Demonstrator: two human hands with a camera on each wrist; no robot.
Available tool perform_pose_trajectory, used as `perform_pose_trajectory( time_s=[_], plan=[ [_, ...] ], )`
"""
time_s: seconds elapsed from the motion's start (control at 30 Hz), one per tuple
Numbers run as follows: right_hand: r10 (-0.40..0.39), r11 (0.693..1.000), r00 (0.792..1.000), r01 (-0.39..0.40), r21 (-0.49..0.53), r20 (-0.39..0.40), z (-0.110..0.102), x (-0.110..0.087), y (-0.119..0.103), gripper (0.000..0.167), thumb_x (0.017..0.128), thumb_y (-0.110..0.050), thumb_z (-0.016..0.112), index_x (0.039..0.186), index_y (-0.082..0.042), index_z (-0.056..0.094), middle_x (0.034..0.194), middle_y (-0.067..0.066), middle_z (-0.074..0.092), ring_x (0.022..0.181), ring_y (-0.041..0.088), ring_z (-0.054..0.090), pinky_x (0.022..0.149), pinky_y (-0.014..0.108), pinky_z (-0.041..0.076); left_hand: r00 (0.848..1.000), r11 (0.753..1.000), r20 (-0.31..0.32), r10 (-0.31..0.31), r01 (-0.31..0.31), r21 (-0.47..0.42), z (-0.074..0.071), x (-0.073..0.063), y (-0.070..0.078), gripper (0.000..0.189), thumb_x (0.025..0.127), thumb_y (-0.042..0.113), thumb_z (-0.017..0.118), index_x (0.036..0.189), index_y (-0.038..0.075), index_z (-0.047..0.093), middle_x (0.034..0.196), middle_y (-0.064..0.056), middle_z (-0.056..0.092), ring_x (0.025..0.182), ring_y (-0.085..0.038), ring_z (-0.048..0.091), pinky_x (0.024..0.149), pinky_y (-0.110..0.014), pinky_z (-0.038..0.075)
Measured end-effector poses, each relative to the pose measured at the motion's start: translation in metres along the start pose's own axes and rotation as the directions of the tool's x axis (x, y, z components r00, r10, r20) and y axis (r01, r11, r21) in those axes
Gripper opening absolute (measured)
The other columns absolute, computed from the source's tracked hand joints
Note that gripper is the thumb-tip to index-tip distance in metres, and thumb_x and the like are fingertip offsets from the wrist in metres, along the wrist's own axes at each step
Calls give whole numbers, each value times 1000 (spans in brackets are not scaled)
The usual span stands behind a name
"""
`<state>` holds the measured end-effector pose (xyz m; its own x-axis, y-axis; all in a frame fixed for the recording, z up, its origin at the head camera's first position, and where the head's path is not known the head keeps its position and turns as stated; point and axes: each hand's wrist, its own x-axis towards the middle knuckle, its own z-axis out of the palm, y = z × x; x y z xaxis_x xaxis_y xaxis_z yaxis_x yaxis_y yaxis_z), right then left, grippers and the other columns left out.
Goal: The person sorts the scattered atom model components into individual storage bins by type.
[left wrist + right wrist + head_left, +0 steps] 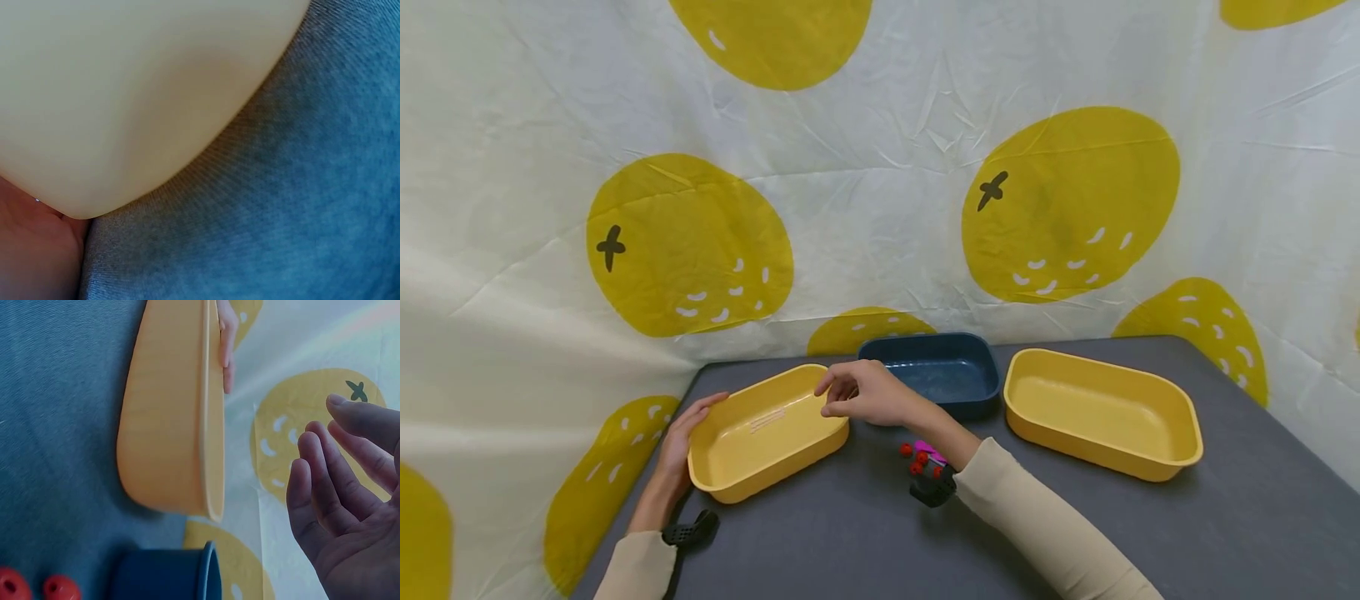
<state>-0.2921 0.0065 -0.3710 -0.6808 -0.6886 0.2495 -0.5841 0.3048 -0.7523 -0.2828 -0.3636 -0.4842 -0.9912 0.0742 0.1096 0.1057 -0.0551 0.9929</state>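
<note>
My left hand (681,437) rests against the left end of the left yellow tray (775,473), its fingers lying along the outer wall near the rim. In the left wrist view, the palm edge (37,250) shows beside the tray's pale-looking wall (137,112). Several thin pale pink strips (767,421) lie side by side on this tray's floor. Over the tray's right end hovers my right hand (868,393), fingers loosely bent. The right wrist view shows the fingers and thumb of that hand (350,506) apart with nothing between them.
A dark blue tray (940,375) stands at the back middle, with another yellow tray (1097,412) to its right. Small red beads (917,458) and magenta pieces (931,451) lie on the grey table (820,542) under my right wrist. A patterned curtain (880,233) hangs behind.
</note>
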Motion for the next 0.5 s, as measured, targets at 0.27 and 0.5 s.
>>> perform_pose_trajectory(
  time_s=[0.27,0.5],
  plan=[
    [17,1000,999,-17,0,-29,-9,-24,5,20,93,-17,78,112,-13,73,93,0,75,82,7,67,82,25,59,1000,1000,4,-4,4,-3,-2,-1,3,53,114,29,34,155,-4,39,138,12,59,127,-2,58,104,-16,49],
    [35,999,998,-35,-9,-44,-16,-49,10,18,94,-20,77,112,-19,73,92,-6,73,81,10,67,77,28,58,1000,1000,12,-15,15,-15,0,-1,1,53,115,29,33,156,-4,37,138,12,59,127,-2,58,104,-18,50]
  ],
)
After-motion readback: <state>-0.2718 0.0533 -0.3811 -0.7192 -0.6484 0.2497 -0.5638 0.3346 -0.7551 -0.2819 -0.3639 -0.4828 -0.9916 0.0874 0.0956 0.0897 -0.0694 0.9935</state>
